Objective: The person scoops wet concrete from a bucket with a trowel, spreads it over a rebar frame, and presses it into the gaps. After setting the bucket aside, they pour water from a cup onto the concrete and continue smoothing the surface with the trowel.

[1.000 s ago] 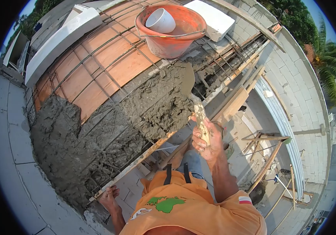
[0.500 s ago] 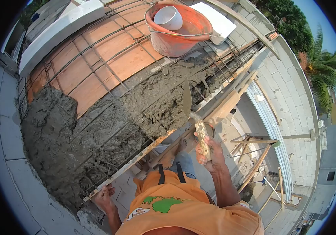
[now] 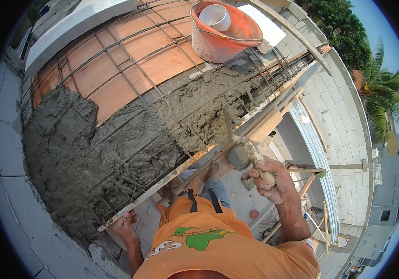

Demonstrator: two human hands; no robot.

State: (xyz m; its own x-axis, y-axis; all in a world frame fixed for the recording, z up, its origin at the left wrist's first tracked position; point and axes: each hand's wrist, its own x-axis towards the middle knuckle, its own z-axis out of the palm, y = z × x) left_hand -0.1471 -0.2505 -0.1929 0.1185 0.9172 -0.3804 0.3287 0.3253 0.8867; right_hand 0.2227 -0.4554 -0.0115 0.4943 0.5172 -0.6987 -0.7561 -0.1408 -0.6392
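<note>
In my right hand is a mortar-caked trowel, my fingers wrapped round its handle. Its blade is seen nearly edge-on at the front edge of the wet concrete; whether it touches the concrete is hard to tell. My left hand is closed on the lower-left end of the formwork board, which borders the concrete. Steel bars run through the grey mass, and its surface is rough and lumpy.
An orange bucket with a white cup inside stands on the rebar grid over plywood. Below my right hand is a round container with grey contents. A drop to a lower floor lies beyond the board, with metal sheets and timber.
My right hand has moved right and turned with the trowel, so the blade now shows more edge-on. The view has shifted slightly. My left hand stays at the board.
</note>
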